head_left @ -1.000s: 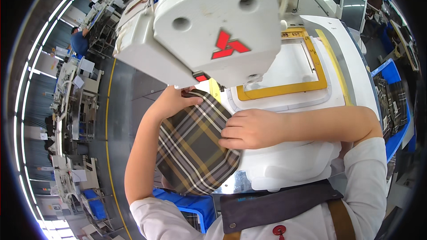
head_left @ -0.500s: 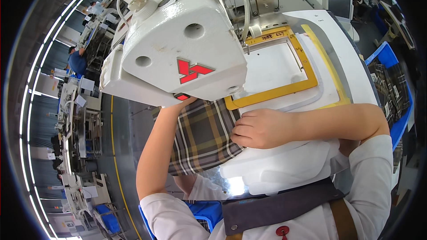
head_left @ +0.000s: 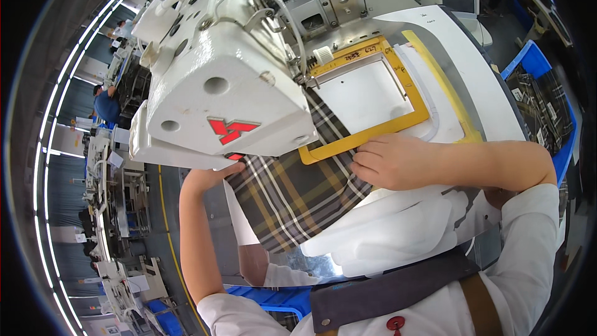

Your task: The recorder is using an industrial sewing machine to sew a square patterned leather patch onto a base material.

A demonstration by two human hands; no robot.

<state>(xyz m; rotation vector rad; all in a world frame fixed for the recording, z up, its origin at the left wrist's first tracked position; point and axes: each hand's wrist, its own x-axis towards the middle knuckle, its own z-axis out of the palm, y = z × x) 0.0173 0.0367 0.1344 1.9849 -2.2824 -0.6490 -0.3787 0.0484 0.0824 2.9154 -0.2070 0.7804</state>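
Observation:
A piece of dark plaid fabric (head_left: 305, 196) with white and ochre stripes runs up under the head of a white sewing machine (head_left: 217, 87). My right hand (head_left: 395, 160) is curled over the fabric's right edge, its fingers pressed together on the cloth. Beside the fabric's upper left corner is my left hand (head_left: 214, 177); its thumb tip touches the cloth, and the machine head hides the other fingers. A yellow rectangular frame (head_left: 373, 132) lies to the right of the needle area, its front left corner over the fabric.
Blue bins stand at the right (head_left: 571, 155) and below the machine (head_left: 273, 298); the right one holds plaid pieces. A pale yellow strip (head_left: 444, 90) edges the white plate. Past a yellow floor line at far left are other workstations and a seated person (head_left: 107, 104).
The fabric now shows between machine head and yellow frame, with its left edge spread out more. My left hand has come lower, its thumb now visible. The whole view has shifted slightly.

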